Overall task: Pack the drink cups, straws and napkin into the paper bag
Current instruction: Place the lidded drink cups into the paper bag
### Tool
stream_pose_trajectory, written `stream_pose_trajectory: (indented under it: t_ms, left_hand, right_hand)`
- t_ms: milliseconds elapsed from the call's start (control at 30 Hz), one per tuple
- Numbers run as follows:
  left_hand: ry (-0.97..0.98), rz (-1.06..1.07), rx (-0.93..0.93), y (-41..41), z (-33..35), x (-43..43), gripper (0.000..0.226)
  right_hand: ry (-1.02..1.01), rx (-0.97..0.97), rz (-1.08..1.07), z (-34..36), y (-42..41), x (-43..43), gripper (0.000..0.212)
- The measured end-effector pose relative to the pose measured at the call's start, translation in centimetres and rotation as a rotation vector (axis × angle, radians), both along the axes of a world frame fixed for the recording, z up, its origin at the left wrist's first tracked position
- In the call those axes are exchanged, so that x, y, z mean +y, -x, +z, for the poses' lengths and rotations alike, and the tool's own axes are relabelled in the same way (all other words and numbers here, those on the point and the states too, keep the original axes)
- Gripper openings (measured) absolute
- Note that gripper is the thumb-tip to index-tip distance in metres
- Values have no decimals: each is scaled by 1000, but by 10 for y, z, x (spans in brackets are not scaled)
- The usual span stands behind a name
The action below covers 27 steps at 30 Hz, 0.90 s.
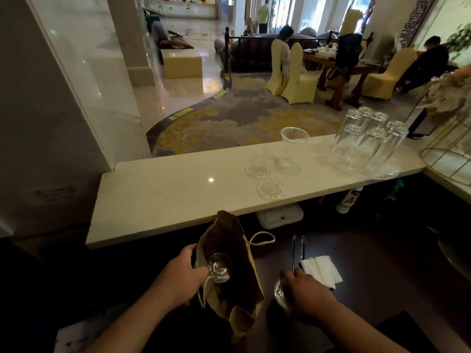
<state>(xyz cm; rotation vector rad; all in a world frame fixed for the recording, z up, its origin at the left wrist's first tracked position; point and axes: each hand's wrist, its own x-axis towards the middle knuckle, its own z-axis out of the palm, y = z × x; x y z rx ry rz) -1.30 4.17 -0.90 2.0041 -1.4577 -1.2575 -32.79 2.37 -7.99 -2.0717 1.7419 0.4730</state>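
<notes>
Paper bag [226, 233] stands on lower counter [369, 263], first cup [220, 267] inside. Left hand [183, 273] holds its left rim. Second cup [280, 291] just right of bag, under right hand [305, 291]. Straws [298, 250] behind that cup, napkin [322, 270] right of them. Ledge [165, 189] behind carries lids [258, 170], upturned glasses [367, 143] far right.

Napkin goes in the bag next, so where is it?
Head view, lower right: the napkin lies on the dark counter, just beyond the right hand, right of the straws.
</notes>
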Motion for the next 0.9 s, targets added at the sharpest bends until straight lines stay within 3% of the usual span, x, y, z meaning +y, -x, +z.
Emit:
stream_pose_trajectory:
  t_ms: [367, 533, 900]
  left_hand:
    - [-19, 45, 41, -3, 0, 1, 72]
    - [-27, 52, 59, -4, 1, 0, 71]
    - [-33, 57, 60, -4, 5, 0, 66]
  right_hand:
    - [186, 82, 126, 152, -21, -61, 101]
    - [220, 48, 212, 214, -48, -78, 94]
    - [272, -89, 441, 237, -120, -73, 96]
